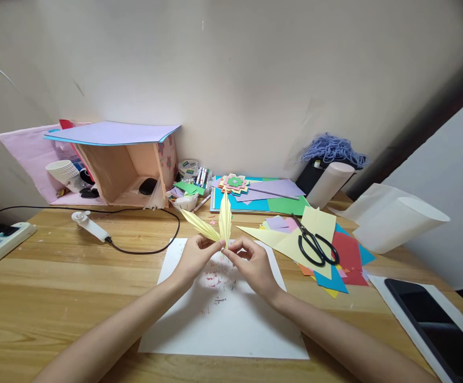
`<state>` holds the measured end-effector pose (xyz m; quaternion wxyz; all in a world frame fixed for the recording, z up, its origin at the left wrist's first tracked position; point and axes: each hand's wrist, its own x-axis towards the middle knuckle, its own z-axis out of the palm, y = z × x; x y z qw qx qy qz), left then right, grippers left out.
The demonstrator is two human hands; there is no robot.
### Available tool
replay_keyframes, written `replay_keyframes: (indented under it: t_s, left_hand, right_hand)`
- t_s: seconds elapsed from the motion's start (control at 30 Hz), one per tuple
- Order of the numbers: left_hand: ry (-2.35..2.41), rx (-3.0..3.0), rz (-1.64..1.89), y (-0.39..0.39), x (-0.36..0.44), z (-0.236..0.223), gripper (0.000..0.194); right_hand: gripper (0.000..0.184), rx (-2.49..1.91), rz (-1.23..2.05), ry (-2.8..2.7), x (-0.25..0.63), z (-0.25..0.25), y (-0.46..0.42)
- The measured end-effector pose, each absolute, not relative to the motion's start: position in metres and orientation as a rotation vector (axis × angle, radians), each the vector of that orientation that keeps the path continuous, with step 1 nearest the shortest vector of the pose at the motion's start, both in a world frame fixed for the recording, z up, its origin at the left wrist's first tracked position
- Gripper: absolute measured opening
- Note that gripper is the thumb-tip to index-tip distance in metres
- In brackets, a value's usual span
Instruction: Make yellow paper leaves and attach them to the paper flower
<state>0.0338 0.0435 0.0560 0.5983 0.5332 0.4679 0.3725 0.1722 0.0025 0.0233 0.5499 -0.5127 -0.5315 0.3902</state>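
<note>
Pinching the pleated yellow paper (225,217) at its narrow base, you hold it upright above the white sheet (175,332), its two folded blades spread in a V. Left hand (191,259): closed, thumb and fingers gripping the base. Right hand (256,267): fingertips closed on the same point, facing the left. Handling notes: keep your pressure on the gathered base, light on the blades; press pleats flush before easing either grip, since loose folds could fan apart or crease askew. Beyond the sheet: paper flower (233,183), on coloured sheets (287,205). To your right: black-handled scissors (311,243), lying on paper offcuts (345,250); phone (427,324), nearer you on the desk (24,314).
</note>
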Motion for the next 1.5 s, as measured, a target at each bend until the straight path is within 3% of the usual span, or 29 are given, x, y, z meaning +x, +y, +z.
replay_keyframes:
  t_s: [0.2, 0.47, 0.67, 0.93, 1.27, 1.5]
  left_hand:
    - [1.048, 1.289, 0.822, 0.051, 0.030, 0.061, 0.027]
    - [0.946, 1.277, 0.830, 0.054, 0.028, 0.054, 0.033]
    - [0.786, 1.206, 0.808, 0.048, 0.030, 0.048, 0.035]
    - [0.743, 1.268, 0.827, 0.042, 0.033, 0.054, 0.019]
    - [0.617, 1.479, 0.348, 0.059, 0.014, 0.069, 0.024]
    - [0.639, 1.568, 0.238, 0.062, 0.012, 0.062, 0.035]
  right_hand:
    - [0.032, -1.168, 1.340, -1.050, 0.180, 0.028, 0.016]
    - [0.029, -0.966, 1.510, -0.958, 0.185, 0.022, 0.017]
    - [0.018, -0.832, 1.502, -0.923, 0.184, 0.024, 0.018]
    - [0.020, -0.766, 1.469, -1.023, 0.186, 0.020, 0.018]
    - [0.021, -0.840, 1.505, -1.471, 0.197, 0.039, 0.016]
    - [0.030, -0.962, 1.491, -1.476, 0.193, 0.036, 0.015]
